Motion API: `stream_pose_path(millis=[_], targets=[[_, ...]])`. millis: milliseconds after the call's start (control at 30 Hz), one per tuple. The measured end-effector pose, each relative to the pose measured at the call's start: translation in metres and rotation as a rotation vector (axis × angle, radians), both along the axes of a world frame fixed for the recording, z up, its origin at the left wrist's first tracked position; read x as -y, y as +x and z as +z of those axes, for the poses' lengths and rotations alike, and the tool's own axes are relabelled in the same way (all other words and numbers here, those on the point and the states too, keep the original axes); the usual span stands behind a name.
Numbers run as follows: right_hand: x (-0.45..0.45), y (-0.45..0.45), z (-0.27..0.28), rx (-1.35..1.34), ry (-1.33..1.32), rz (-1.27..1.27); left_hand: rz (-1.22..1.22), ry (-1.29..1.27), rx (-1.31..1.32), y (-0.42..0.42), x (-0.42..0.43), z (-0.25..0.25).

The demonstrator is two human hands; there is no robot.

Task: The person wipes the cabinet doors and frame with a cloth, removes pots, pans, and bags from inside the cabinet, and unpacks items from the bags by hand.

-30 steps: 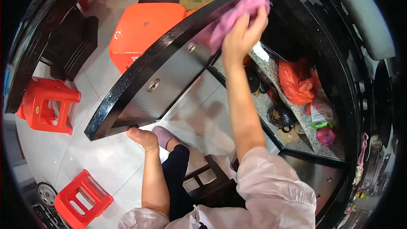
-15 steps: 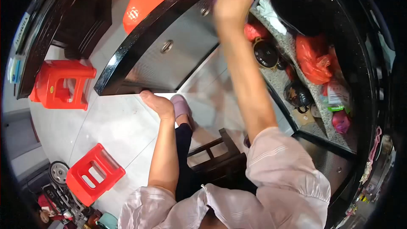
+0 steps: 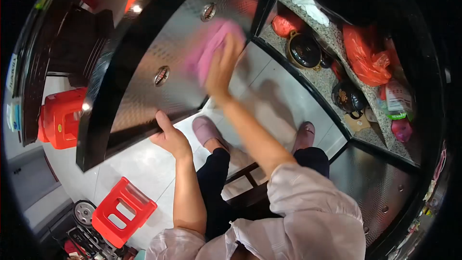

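A patterned metal cabinet door (image 3: 144, 74) with a thick black frame and oval fittings stands swung open. My right hand (image 3: 224, 67) presses a pink cloth (image 3: 211, 48) flat on its metal face, beside the fittings; the cloth is blurred by motion. Against the door's lower edge rests my left hand (image 3: 171, 137), its thumb on the metal side and its other fingers largely hidden beneath the edge. Right of the door, the open cabinet shows a stone shelf (image 3: 332, 38) with a red plastic bag (image 3: 363, 58) and a white cloth (image 3: 308, 2), and black pots (image 3: 304, 50) lower down.
Red plastic stools stand on the floor, one (image 3: 122, 212) at the lower left and another (image 3: 60, 118) farther left. A wheeled cart (image 3: 84, 214) is at the bottom left. My feet in pink shoes (image 3: 207, 130) and a dark wooden stool (image 3: 248, 183) are below the door.
My right hand and the pink cloth have moved from the door's far top edge down and left onto its metal face. The door has tilted, showing more of that face. My left hand stays at its lower edge.
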State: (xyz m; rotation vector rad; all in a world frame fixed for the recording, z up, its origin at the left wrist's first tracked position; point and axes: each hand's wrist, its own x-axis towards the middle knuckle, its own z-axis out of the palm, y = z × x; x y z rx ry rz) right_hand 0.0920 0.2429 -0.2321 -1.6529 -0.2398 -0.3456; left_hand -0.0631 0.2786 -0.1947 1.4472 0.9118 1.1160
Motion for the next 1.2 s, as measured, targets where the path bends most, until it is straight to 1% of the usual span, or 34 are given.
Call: stream_pose_path(millis=[33,67,100,167,200,233,267,333,367,400,433,467,500,533,567,600,633,667,700,733,800,833,900,967,1033,1067,1100,1133,1167,1200], targets=[[0.004,0.038,-0.013,0.039,-0.007,-0.053,0.020,0.021,0.000,0.000,0.000,-0.005],[0.006,0.077,-0.036,0.142,0.020,-0.111,0.035,0.042,-0.004,0.000,0.000,-0.010],[0.010,0.104,-0.057,0.117,0.070,-0.146,0.052,0.058,-0.020,-0.001,0.001,-0.013],[-0.004,0.110,-0.129,-0.114,0.392,-0.078,0.090,0.098,-0.051,0.000,0.002,-0.015],[-0.011,0.099,-0.162,-0.211,0.422,-0.068,0.112,0.122,-0.059,0.003,0.002,-0.017],[-0.021,0.073,-0.189,-0.297,0.417,-0.057,0.139,0.203,-0.020,0.008,0.000,-0.020],[-0.031,0.043,-0.209,-0.381,0.416,-0.040,0.100,0.195,-0.101,0.000,-0.003,-0.023],[-0.049,-0.020,-0.232,-0.507,0.492,0.042,0.075,0.178,-0.176,-0.008,-0.013,-0.029],[-0.053,-0.044,-0.241,-0.552,0.612,0.099,0.077,0.193,-0.175,-0.007,-0.014,-0.026],[-0.053,-0.055,-0.247,-0.565,0.711,0.150,0.073,0.226,-0.243,-0.013,-0.020,-0.029],[-0.045,-0.045,-0.250,-0.530,0.690,0.170,0.044,0.207,-0.157,-0.017,-0.022,-0.027],[-0.023,-0.017,-0.243,-0.510,0.109,0.099,0.011,0.190,-0.083,-0.017,-0.023,-0.032],[-0.020,0.021,-0.263,-0.438,0.037,-0.007,0.011,0.215,-0.101,-0.024,-0.027,-0.035],[-0.001,0.064,-0.277,-0.226,-0.195,-0.002,0.012,0.244,-0.115,-0.028,-0.031,-0.039],[0.004,0.103,-0.294,-0.044,-0.324,-0.130,0.072,0.216,-0.124,-0.026,-0.028,-0.037],[0.018,0.135,-0.287,-0.161,-0.381,-0.131,0.122,0.201,-0.158,-0.027,-0.027,-0.036],[0.024,0.168,-0.322,-0.234,-0.320,-0.077,0.158,0.240,-0.165,-0.019,-0.024,-0.033],[0.023,0.196,-0.359,-0.334,-0.305,0.045,0.197,0.276,-0.166,-0.013,-0.022,-0.034],[0.025,0.188,-0.375,-0.256,-0.350,-0.071,0.199,0.263,-0.138,-0.015,-0.025,-0.035],[0.029,0.178,-0.378,-0.171,-0.394,-0.188,0.218,0.259,-0.121,-0.022,-0.031,-0.040],[0.037,0.171,-0.354,-0.190,-0.445,-0.325,0.296,0.258,-0.165,-0.001,-0.024,-0.040],[0.041,0.165,-0.348,-0.287,-0.380,-0.253,0.286,0.303,-0.211,0.006,-0.017,-0.036],[0.043,0.148,-0.366,-0.468,-0.246,-0.098,0.273,0.399,-0.296,0.020,-0.009,-0.026],[0.039,0.158,-0.330,-0.465,-0.020,-0.042,0.206,0.349,-0.291,0.006,-0.016,-0.028],[0.040,0.168,-0.208,-0.297,0.291,-0.098,0.168,0.283,-0.330,-0.010,-0.022,-0.030],[0.047,0.185,-0.156,-0.063,0.169,-0.115,0.165,0.247,-0.355,-0.014,-0.023,-0.029],[0.055,0.192,-0.094,0.171,0.141,-0.120,0.162,0.211,-0.380,-0.018,-0.025,-0.028],[0.062,0.199,-0.032,0.404,0.109,-0.125,0.127,0.233,-0.335,-0.014,-0.025,-0.028],[0.068,0.206,0.005,0.438,-0.129,-0.063,0.090,0.254,-0.289,-0.011,-0.025,-0.027],[0.060,0.223,0.045,0.646,-0.066,-0.057,0.061,0.301,-0.262,-0.012,-0.027,-0.030]])
